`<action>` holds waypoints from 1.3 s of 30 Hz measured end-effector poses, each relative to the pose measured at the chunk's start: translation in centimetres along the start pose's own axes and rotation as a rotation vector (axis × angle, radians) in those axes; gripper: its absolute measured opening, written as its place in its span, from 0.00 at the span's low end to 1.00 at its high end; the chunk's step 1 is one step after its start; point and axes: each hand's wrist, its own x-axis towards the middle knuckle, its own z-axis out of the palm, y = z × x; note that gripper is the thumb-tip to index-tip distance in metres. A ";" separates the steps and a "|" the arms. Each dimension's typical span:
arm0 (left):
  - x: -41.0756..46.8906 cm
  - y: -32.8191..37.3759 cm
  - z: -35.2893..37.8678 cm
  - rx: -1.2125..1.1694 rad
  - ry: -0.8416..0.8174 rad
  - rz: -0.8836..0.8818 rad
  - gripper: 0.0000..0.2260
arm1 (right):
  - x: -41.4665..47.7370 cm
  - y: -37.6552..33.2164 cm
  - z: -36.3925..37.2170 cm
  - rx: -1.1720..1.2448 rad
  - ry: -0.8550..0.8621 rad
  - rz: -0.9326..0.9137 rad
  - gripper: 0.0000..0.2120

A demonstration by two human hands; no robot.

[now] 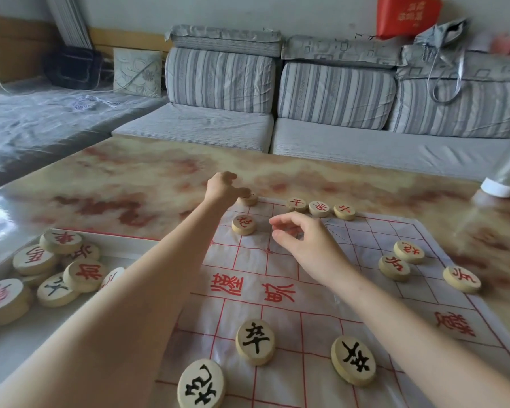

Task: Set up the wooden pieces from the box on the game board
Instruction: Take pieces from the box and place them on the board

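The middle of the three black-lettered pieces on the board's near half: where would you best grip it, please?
Pinch the piece by opposite sides of its rim, coming down from above: it is a low disc lying flat on the board, lettering up, with nothing touching its edge.

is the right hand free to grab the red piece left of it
Likely yes: right hand hovers empty, bare board between it and red piece; left hand pinches the corner piece beyond.

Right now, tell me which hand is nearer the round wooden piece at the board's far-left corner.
Left. The left hand pinches that piece; the right hand hovers apart to its right.
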 end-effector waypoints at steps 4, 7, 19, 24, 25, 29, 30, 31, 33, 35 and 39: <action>-1.4 -0.2 -2.6 -0.078 0.094 0.014 0.16 | -0.5 -1.3 0.6 0.013 -0.008 -0.009 0.09; -2.8 -0.3 -4.6 -0.113 0.064 0.046 0.12 | -0.9 -2.8 1.4 0.042 -0.049 -0.015 0.10; -13.8 -3.9 -15.3 0.112 -0.050 0.156 0.10 | -3.7 -9.3 8.2 -0.044 -0.313 -0.074 0.17; -18.5 -7.1 -18.2 0.371 -0.096 0.168 0.15 | -4.2 -11.1 11.2 -0.346 -0.351 -0.113 0.23; -19.1 -7.6 -18.4 0.399 -0.102 0.176 0.16 | -4.4 -11.4 11.7 -0.383 -0.349 -0.132 0.23; -20.1 -9.6 -19.3 0.493 -0.076 0.170 0.21 | -4.9 -12.3 13.7 -0.517 -0.374 -0.197 0.22; -20.1 -10.1 -19.4 0.499 -0.057 0.171 0.21 | -4.9 -12.2 14.4 -0.543 -0.378 -0.212 0.22; -20.0 -10.4 -19.4 0.504 -0.036 0.179 0.21 | -4.8 -12.2 14.9 -0.555 -0.368 -0.227 0.22; -19.8 -10.6 -19.3 0.508 -0.019 0.180 0.21 | -4.5 -12.1 15.5 -0.559 -0.317 -0.246 0.19; -19.6 -10.5 -19.3 0.489 -0.028 0.153 0.21 | -4.4 -11.8 15.7 -0.542 -0.284 -0.262 0.16; -19.2 -10.2 -18.9 0.432 0.004 0.163 0.12 | -4.3 -11.2 16.2 -0.502 -0.271 -0.298 0.12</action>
